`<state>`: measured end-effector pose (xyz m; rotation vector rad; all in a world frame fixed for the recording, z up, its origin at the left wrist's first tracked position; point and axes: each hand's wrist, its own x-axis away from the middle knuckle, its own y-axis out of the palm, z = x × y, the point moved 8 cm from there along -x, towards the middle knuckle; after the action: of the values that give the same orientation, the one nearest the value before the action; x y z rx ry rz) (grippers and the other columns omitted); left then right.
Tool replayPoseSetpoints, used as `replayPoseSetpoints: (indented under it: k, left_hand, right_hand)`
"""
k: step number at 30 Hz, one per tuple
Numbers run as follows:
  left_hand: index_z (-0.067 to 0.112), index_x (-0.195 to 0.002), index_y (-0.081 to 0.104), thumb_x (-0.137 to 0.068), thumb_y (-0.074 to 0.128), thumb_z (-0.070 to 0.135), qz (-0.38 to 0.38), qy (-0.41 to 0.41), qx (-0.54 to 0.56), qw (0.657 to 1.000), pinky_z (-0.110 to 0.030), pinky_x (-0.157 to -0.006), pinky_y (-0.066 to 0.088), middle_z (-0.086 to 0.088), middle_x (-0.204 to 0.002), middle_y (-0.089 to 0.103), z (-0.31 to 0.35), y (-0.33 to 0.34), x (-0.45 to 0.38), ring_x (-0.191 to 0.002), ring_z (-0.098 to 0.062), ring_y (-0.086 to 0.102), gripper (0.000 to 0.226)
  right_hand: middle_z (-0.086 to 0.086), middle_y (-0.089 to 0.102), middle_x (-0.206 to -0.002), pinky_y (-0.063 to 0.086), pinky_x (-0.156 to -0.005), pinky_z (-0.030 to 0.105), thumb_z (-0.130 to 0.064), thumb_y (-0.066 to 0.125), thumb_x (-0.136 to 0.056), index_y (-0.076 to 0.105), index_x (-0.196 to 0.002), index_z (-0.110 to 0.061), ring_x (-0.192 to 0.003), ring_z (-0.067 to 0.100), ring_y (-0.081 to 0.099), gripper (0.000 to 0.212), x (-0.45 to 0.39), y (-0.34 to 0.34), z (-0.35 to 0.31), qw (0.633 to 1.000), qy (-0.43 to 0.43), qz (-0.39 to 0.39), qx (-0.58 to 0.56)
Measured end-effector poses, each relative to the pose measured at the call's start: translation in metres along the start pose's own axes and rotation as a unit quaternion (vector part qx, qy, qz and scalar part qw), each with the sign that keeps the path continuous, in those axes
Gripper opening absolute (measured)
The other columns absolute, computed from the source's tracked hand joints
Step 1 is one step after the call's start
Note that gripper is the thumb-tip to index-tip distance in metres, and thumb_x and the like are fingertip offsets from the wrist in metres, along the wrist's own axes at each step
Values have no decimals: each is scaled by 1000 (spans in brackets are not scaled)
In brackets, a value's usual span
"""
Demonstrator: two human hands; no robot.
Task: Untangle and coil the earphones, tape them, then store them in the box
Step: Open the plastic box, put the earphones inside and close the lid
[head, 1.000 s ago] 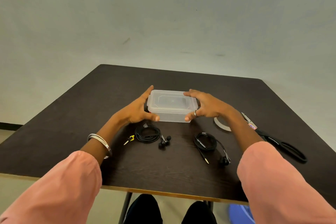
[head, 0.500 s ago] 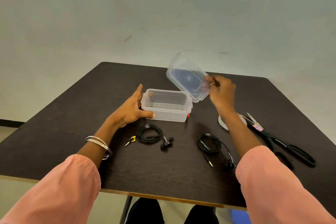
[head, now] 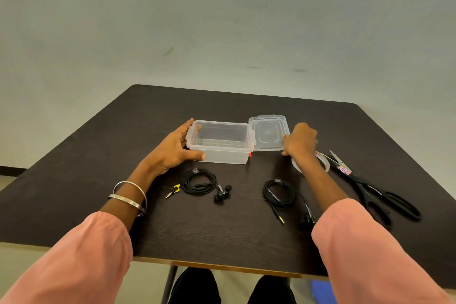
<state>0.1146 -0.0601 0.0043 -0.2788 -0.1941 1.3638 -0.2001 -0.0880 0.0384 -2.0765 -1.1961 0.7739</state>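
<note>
Lid point(head: 267, 132): I'd set it flat beside box point(head: 222, 155), no longer raised.
Right hand point(head: 299, 139): still pinched lid's edge.
Left hand point(head: 172, 150): still clasped box's end.

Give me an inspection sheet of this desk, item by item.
Surface: dark wooden table, no spills seen.
Job's things: clear plastic box open, looks empty; clear plastic lid flat beside its right end; white tape roll; black scissors.
Clutter: nothing seen.
Hands: left hand holds the box's left end; right hand, fingers curled, grips the lid's edge.
Cables: two black coiled earphones, left set and right set, apart, in front of the box.
Surroundings: plain pale wall; blue object under the table.
</note>
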Motion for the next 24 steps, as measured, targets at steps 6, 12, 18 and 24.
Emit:
replayPoseSetpoints:
  k: [6, 12, 18, 24]
  left_hand:
    - [23, -154, 0, -71, 81, 5, -30, -11, -15, 999, -28, -106, 35, 2, -159, 19, 4, 1, 1, -127, -10, 35, 117]
    - [31, -151, 22, -59, 82, 56, 75, 44, -72, 994, -42, -114, 28, -1, -157, 26, 29, -13, 20, -141, -16, 27, 113]
    - [15, -91, 75, -84, 72, 21, 233, 169, -221, 932, -38, -80, 53, -1, -91, 72, 74, -19, 52, -80, -18, 64, 10]
    - [26, -97, 76, -86, 66, 37, 88, 30, -497, 863, -34, -74, 52, -2, -99, 71, 49, 9, 55, -88, -25, 64, 18]
  right_hand:
    - [17, 66, -79, 59, -63, 36, -6, 60, -90, 59, -82, -4, -66, 30, 67, 9, 4, -8, -8, 996, -46, 3, 73]
    - [18, 67, -82, 59, -71, 43, 3, 53, -85, 66, -81, 1, -70, 35, 67, 14, 9, -34, -21, 995, -85, 19, 51]
    - [12, 73, -83, 57, -70, 28, 1, 68, -83, 74, -87, -5, -69, 20, 68, 9, 65, -22, -39, 952, -156, -257, 60]
    - [9, 69, -108, 44, -77, 26, -20, 76, -81, 71, -110, -12, -102, 23, 62, 31, 97, -10, -25, 899, -204, -324, 214]
